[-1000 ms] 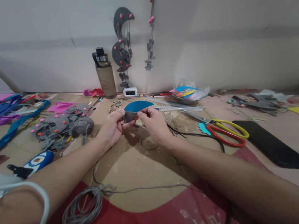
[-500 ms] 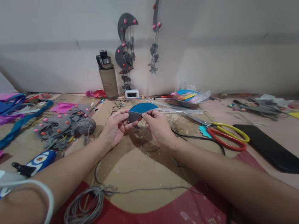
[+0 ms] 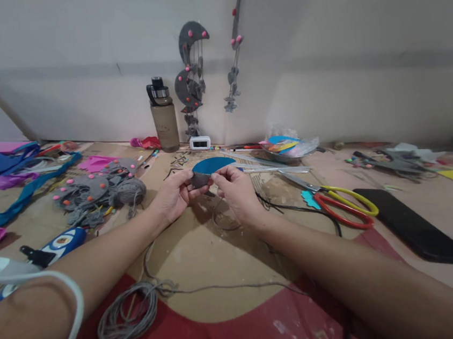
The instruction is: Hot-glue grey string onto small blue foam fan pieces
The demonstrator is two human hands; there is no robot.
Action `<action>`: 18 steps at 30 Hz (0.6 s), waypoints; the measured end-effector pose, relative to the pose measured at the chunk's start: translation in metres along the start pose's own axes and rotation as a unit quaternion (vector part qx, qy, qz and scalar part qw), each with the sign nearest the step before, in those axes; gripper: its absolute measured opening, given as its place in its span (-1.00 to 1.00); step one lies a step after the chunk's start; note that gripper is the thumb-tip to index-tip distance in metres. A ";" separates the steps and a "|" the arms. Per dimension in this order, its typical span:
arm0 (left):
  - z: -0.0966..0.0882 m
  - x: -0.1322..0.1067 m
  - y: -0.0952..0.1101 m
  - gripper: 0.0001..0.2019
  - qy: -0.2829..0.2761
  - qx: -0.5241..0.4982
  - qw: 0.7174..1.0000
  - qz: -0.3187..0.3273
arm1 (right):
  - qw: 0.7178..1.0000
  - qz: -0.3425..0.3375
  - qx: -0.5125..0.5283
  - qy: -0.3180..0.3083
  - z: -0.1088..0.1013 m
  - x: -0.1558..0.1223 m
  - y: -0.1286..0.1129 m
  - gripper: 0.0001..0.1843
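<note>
"What's being held?"
"A thin, dark grey felt piece (image 3: 200, 180), just before a smooth, rounded blue sheet (image 3: 214, 164)."
"How?"
"The left hand (image 3: 176, 195) pinches its left end, the right hand (image 3: 234, 190) its right. Both reach forward above brown cardboard (image 3: 204, 261); grey yarn (image 3: 118, 332) lies loosely coiled nearer."

This place seems to be a craft workshop or handicraft corner, because on the worktop (image 3: 406, 202), partly covered with cardboard (image 3: 208, 266), there lie scissors (image 3: 316, 187), a coil of grey cord (image 3: 120, 337), a ball of yarn (image 3: 130, 191) and coloured scraps (image 3: 95, 163), while crescent-shaped ornaments (image 3: 181, 90) hang at the wall (image 3: 336, 18).
</note>
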State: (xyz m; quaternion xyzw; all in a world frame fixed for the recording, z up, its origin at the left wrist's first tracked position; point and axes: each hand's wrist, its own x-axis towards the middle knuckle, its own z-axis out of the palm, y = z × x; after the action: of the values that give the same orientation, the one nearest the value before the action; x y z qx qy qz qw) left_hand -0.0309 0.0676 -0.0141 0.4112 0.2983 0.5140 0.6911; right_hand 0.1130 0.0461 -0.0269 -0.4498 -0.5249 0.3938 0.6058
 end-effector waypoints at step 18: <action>0.006 -0.004 0.003 -0.92 -0.013 0.025 0.999 0.025 | 1.000 -0.003 0.008 0.005 -0.002 0.000 -0.003 -0.77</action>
State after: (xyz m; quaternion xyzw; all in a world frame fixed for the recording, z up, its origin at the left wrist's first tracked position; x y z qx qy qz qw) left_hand -0.0286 0.0625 -0.0085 0.4421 0.2918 0.5179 0.6716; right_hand 0.1154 0.0455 -0.0242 -0.4454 -0.5199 0.3939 0.6134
